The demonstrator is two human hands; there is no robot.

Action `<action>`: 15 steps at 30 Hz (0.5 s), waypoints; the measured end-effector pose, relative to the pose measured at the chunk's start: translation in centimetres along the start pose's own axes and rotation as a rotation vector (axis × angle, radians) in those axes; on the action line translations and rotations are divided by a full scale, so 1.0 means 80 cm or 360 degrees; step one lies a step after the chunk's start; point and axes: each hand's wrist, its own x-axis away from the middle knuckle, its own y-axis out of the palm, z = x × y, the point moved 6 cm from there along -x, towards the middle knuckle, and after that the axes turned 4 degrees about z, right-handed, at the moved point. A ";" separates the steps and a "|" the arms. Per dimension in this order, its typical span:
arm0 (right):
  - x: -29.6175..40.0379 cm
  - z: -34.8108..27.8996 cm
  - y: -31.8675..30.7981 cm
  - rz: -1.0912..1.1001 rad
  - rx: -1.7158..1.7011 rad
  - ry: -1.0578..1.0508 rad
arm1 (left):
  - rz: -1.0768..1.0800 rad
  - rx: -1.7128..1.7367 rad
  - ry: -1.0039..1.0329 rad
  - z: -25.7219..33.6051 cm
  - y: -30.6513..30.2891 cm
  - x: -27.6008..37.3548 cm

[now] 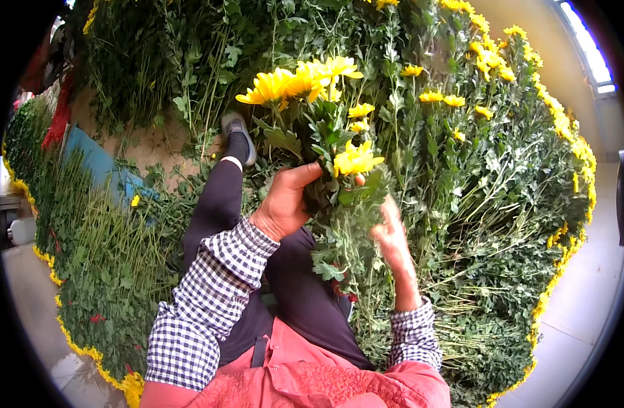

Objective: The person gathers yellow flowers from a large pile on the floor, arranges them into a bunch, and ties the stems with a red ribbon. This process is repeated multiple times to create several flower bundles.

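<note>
My left hand is closed around a small bunch of yellow chrysanthemums at the middle of the view. The thumb lies across the leafy stems, and the blooms stand above the fist. One lower bloom hangs over the fingers on the right side. Close by, my right hand is at the right edge of the bunch, blurred by motion. Leaves hide part of its fingers, so whether it grips a stem cannot be told. Green stems and leaves trail below the bunch over my right leg.
Heaped cut chrysanthemums lie on the right, blooms along the outer rim. More are piled ahead and on the left, with red ties among them. A blue sheet lies at left. My shoe rests near the front pile.
</note>
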 end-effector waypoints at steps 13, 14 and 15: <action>0.004 -0.148 0.008 0.0227 0.0062 -0.0070 | 0.0269 -0.0074 0.0396 -0.003 -0.001 -0.014; 0.005 -0.146 0.006 0.0272 0.0062 -0.0074 | 0.0203 0.0015 0.0384 -0.008 -0.007 -0.017; 0.007 -0.149 0.005 0.0304 0.0060 -0.0061 | 0.0155 0.0112 0.0360 -0.012 -0.007 -0.017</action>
